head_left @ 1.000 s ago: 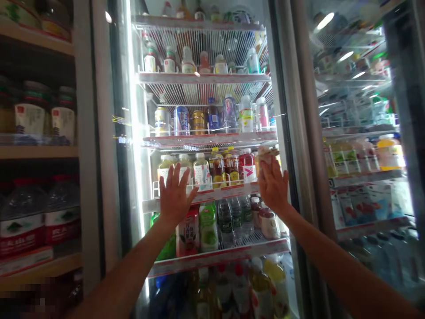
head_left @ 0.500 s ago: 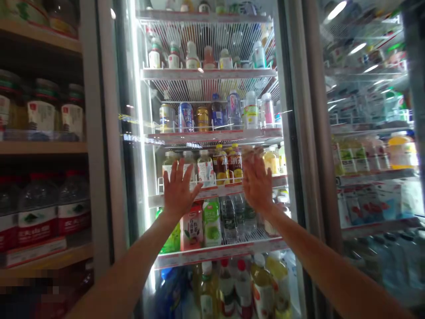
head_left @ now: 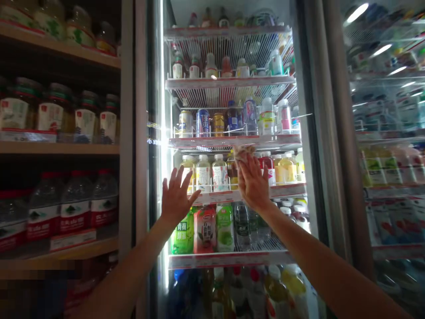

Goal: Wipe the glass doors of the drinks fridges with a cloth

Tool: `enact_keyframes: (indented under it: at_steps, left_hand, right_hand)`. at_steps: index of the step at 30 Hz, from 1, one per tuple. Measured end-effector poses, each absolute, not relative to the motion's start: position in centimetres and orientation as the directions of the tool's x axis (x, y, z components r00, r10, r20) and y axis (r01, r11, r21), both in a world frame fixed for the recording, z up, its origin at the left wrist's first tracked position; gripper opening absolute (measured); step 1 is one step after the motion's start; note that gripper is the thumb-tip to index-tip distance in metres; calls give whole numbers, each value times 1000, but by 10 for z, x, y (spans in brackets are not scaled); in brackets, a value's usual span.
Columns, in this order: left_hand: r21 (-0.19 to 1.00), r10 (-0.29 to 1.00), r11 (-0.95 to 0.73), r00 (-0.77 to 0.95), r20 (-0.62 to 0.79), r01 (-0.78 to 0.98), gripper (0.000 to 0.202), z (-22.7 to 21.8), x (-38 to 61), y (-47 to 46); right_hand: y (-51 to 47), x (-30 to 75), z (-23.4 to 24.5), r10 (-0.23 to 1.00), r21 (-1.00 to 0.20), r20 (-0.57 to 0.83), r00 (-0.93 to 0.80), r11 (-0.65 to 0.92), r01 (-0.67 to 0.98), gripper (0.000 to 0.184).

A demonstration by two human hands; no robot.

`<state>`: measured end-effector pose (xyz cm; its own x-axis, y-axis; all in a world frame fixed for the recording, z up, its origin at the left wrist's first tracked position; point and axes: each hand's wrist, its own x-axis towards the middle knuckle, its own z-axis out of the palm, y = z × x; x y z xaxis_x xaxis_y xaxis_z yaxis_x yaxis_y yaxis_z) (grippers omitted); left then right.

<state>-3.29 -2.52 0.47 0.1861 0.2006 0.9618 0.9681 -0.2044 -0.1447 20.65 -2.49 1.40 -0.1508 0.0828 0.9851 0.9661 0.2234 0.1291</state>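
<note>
My left hand (head_left: 176, 195) is open, its fingers spread toward the glass door (head_left: 226, 141) of a lit drinks fridge. No object shows in it. To the right, my right hand (head_left: 254, 184) presses a crumpled pale cloth (head_left: 244, 153) to the glass, the cloth sticking out beyond the fingertips. Behind the hands, the wire shelves carry juice bottles (head_left: 203, 173), drink cans (head_left: 202, 123), a green drink bottle (head_left: 183, 232) and a red one (head_left: 204, 230). My right hand hides some bottles on the middle shelf.
On the left, an open shelf (head_left: 59, 147) holds jars (head_left: 51, 113) and red-labelled water bottles (head_left: 75, 201). A metal door frame (head_left: 328, 133) separates this fridge from another glass-fronted fridge (head_left: 392, 190) on the right. Light reflections streak the glass.
The view has swung left, so the shelves appear further right and more of the left shelf shows. My right hand has moved left across the glass with the cloth, relative to the bottles.
</note>
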Motion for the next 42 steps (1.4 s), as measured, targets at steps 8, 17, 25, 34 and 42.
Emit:
enact_keyframes:
  at_steps: [8,17,25,34,42]
  left_hand:
    - [-111,250,-145,145,957,983,58,3,-66,-30]
    - [-73,245,-62,87,966,995,65,0,-112,-35]
    - [-19,258,-37,28,966,999,70,-7,-156,-42]
    - [-7,216,-35,14,976,999,69,-3,-185,-50]
    - [-42,240,-18,45,970,999,67,33,-155,-57]
  right_hand:
    - [-23,164,16,78,336,924,-374,302,892,52]
    - [-23,103,22,64,395,889,-454,394,830,59]
    - [-26,57,23,43,501,809,-586,469,727,64]
    - [-24,31,37,43,559,753,-657,484,673,61]
    - [-18,47,87,36,506,828,-560,385,772,59]
